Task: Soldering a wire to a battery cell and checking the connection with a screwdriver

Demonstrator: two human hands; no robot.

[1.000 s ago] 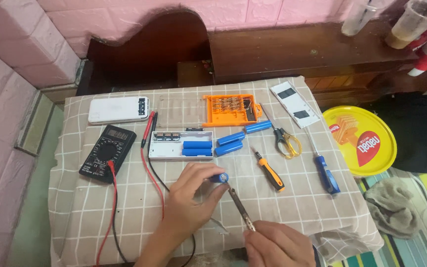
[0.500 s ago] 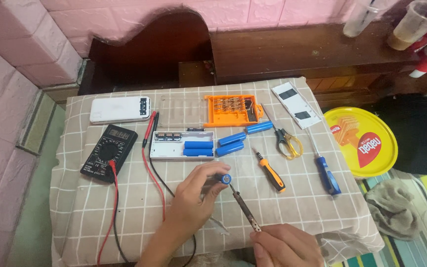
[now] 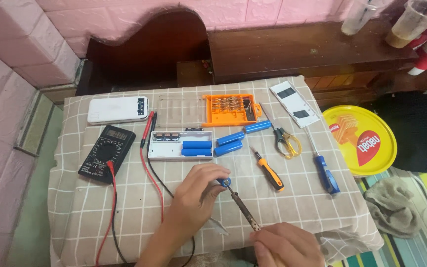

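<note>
My left hand (image 3: 196,195) holds a blue cylindrical battery cell (image 3: 225,182) by its end, a little above the checked cloth. My right hand (image 3: 286,245) grips a soldering iron (image 3: 243,207) at the near edge; its dark tip touches the cell's end. Above them lies an open white power bank case (image 3: 179,145) with two blue cells (image 3: 196,148) inside. Three more blue cells (image 3: 230,138) lie just right of the case.
A black multimeter (image 3: 106,153) with red and black leads lies at the left, a white power bank (image 3: 117,109) behind it. An orange bit set (image 3: 230,109), scissors (image 3: 285,139), two screwdrivers (image 3: 270,170) and a white cover (image 3: 294,103) lie to the right. A yellow round tin (image 3: 360,139) sits beside the table.
My left hand has turned the cell slightly and moved it a little to the right. The soldering iron tip has stayed against the cell's end.
</note>
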